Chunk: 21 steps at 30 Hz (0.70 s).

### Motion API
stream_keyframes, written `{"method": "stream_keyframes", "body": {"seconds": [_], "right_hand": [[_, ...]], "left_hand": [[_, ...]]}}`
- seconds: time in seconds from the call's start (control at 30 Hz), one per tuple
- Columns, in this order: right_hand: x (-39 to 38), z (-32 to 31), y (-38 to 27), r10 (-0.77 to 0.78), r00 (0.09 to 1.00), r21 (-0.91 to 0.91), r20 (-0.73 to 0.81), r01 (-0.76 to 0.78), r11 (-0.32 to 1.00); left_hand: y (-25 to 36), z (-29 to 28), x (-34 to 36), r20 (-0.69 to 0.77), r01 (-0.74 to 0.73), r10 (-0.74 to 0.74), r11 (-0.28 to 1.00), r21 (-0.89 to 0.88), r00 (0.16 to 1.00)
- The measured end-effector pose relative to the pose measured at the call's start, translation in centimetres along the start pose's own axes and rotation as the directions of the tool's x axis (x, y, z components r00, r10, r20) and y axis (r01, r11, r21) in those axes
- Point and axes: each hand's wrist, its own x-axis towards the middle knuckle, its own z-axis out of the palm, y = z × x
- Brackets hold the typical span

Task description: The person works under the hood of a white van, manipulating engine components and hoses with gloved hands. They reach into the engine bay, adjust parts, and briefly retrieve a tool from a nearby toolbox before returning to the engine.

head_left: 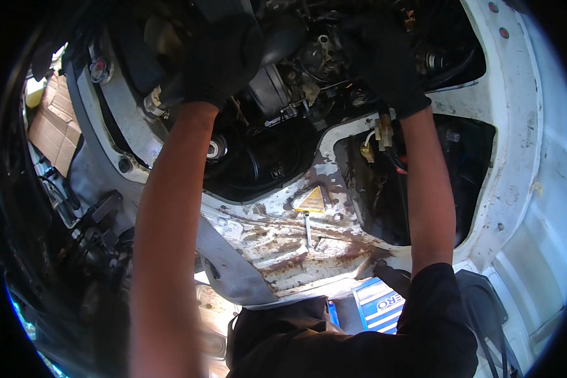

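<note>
Both of my arms reach forward over a vehicle's open engine bay. My left hand [223, 63], in a black glove, is at the far left part of the engine, beside a dark rounded duct [282, 39]. My right hand [382, 63], gloved in black too, is at the far right of the engine [323, 55], just past its metal parts. The fingers of both hands merge into the dark, so what they touch or hold is hidden. A small combination wrench [308, 230] lies on the rusty white panel [283, 255] between my forearms.
Pale wire connectors [383, 133] hang beside my right wrist over a second opening. A yellow triangular label [311, 200] is on the panel. A blue and white box [379, 307] stands near my body. Cardboard [58, 126] lies at far left, past a red-marked cap [98, 69].
</note>
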Motion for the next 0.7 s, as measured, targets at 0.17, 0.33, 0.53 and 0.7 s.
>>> {"method": "stream_keyframes", "body": {"seconds": [0.17, 0.33, 0.53, 0.7], "right_hand": [[0.10, -0.05, 0.22, -0.079, 0.997, -0.051, -0.003, 0.078, 0.996], [0.13, -0.15, -0.16, -0.028, 1.000, -0.094, 0.007, 0.029, 0.995], [0.28, -0.13, -0.36, 0.012, 0.998, -0.034, 0.060, -0.010, 0.999], [0.03, -0.16, -0.39, -0.074, 0.997, -0.005, -0.016, 0.074, 0.997]], "left_hand": [[0.12, 0.13, 0.09, -0.052, -0.006, 0.006, 1.000, -0.003, 0.999], [0.19, -0.04, 0.12, -0.024, -0.006, 0.007, 0.999, 0.040, 1.000], [0.03, -0.13, 0.05, -0.014, -0.014, 0.015, 0.999, 0.045, 1.000], [-0.02, 0.06, -0.09, -0.025, -0.029, 0.030, 0.998, 0.051, 0.999]]}}
